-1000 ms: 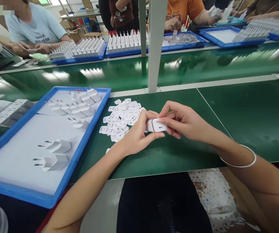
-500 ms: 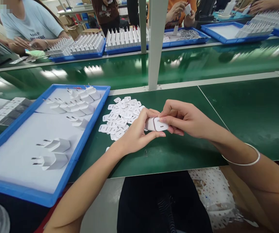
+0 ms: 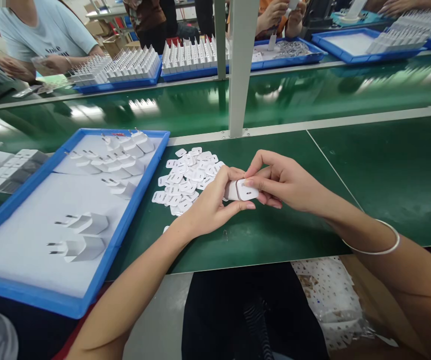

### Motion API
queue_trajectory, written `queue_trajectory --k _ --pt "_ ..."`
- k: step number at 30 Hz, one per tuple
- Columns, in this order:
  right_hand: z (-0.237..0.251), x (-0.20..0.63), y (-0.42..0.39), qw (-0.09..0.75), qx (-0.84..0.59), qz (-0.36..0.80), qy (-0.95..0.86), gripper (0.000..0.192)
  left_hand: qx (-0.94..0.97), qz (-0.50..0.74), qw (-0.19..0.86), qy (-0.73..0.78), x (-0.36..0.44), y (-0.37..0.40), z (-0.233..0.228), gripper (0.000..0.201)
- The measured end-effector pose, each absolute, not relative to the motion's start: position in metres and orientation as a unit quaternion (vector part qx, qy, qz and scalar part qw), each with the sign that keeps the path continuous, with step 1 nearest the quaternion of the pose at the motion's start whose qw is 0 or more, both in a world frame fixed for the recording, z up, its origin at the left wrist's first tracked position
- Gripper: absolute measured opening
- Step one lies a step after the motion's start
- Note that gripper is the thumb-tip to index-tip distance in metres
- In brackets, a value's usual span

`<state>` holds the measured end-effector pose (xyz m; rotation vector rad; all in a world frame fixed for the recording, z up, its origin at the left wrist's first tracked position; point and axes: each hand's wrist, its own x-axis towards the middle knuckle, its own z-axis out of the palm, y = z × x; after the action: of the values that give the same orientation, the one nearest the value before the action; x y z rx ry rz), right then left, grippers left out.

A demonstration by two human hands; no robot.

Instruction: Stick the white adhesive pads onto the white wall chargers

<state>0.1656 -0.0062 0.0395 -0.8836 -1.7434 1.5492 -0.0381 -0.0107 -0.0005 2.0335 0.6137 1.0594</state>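
Item: small white plastic charger plug (image 3: 242, 190), held above the green desk (image 3: 275, 235), just right of a heap of small white labels (image 3: 187, 177). Left hand (image 3: 210, 205) closed around its body; right hand (image 3: 286, 185) pinching its end face, fingertips pressed on. Blue-rimmed tray with white liner (image 3: 125, 220), left, carries loose plugs. Risk, as judged: a slipping pinch could drop the plug onto the labels and scatter them.

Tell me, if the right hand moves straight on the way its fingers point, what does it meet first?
The right hand points leftward, already touching the white charger held with the left hand. Beyond that, probably the pile of small white labels.
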Motion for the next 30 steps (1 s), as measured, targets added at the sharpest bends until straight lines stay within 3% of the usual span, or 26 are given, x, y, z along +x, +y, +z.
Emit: queue_trajectory --k 8,23,30 --pt "0.0372 0.1648 -0.0077 0.328 -0.345 0.551 -0.685 0.024 0.779 0.418 0.398 0.244 -0.0373 -0.0111 -0.0018 0.04" --pt "0.0432 0.162 -0.015 0.373 -0.345 0.338 -0.792 0.017 0.761 0.456 0.409 0.213 -0.0323 -0.0102 -0.0023 0.041" --pt "0.0429 0.1624 -0.0151 0.375 -0.344 0.318 -0.8 0.016 0.757 0.464 0.413 0.204 -0.0313 -0.0098 -0.0034 0.038"
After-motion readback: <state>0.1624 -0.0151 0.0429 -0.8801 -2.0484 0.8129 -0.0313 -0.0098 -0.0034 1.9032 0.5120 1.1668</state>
